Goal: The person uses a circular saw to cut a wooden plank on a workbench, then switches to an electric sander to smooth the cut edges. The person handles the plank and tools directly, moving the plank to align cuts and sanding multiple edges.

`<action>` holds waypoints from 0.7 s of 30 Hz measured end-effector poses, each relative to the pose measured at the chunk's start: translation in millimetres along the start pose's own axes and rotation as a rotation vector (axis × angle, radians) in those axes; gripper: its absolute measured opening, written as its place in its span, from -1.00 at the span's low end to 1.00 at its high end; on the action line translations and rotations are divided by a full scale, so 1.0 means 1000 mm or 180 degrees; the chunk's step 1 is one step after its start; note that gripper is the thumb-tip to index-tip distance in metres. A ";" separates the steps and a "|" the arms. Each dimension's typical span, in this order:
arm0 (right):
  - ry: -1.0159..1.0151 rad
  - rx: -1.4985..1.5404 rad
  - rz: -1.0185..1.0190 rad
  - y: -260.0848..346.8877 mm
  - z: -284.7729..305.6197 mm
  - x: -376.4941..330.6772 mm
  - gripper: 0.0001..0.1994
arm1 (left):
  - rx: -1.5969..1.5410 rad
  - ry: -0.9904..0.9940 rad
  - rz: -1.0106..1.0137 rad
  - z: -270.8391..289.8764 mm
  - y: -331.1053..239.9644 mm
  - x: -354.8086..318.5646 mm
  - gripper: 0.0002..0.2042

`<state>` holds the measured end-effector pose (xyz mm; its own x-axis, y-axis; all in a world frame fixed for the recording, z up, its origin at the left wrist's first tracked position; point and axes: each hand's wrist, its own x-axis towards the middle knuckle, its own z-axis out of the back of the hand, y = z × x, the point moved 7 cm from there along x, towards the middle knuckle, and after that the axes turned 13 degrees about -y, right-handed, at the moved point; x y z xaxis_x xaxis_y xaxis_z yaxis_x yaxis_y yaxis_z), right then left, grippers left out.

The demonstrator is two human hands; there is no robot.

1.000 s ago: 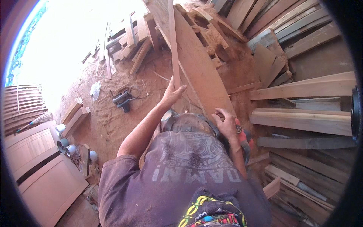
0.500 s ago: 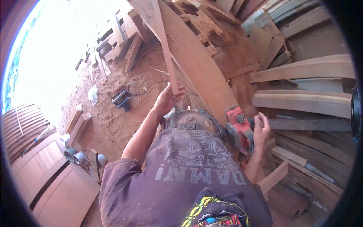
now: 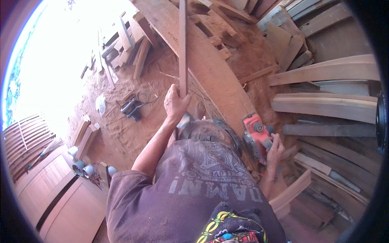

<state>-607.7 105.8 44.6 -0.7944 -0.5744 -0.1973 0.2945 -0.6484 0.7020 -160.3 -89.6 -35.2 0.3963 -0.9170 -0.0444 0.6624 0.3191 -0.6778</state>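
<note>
My left hand (image 3: pixel 177 103) is closed around the lower end of a long, narrow wooden strip (image 3: pixel 183 48), which points away from me above a wide board. The wide wooden board (image 3: pixel 221 77) runs from the far side toward my lap, dusted with sawdust. On its near end at the right sits a red electric planer (image 3: pixel 254 125). My right hand (image 3: pixel 275 150) has its fingers curled at the planer's rear handle; the palm side is partly hidden.
A dark power tool with a cord (image 3: pixel 131 107) lies on the sawdust-covered floor at left. Offcuts (image 3: pixel 139 44) are piled at the far left. Curved wooden beams (image 3: pixel 324 107) are stacked on the right. Wooden panels (image 3: pixel 73 210) lie at the near left.
My left hand has turned and closed round the strip, which has swung upright in view. My right hand has moved down and closed on the planer's handle from beside it.
</note>
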 end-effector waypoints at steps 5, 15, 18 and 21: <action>0.0125 -0.0119 0.0069 -0.003 -0.003 0.007 -0.49 | 0.0264 -0.0172 -0.0247 0.004 -0.008 -0.001 -0.61; 0.0395 0.0073 0.0236 0.004 -0.001 0.002 -0.54 | -0.0018 -0.0162 -0.0109 -0.004 -0.002 -0.003 -0.62; 0.0876 0.0076 0.0148 -0.005 0.003 -0.002 -0.52 | -0.0028 -0.0168 -0.0192 -0.004 -0.002 -0.002 -0.63; 0.1206 0.0173 -0.0449 -0.010 0.002 -0.011 -0.47 | -0.0129 0.0056 0.0024 -0.008 0.013 0.000 -0.64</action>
<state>-602.8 120.0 41.6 -0.5701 -0.6317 -0.5253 0.1602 -0.7126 0.6831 -157.2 -87.3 -50.1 0.3899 -0.9187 -0.0623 0.6330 0.3165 -0.7065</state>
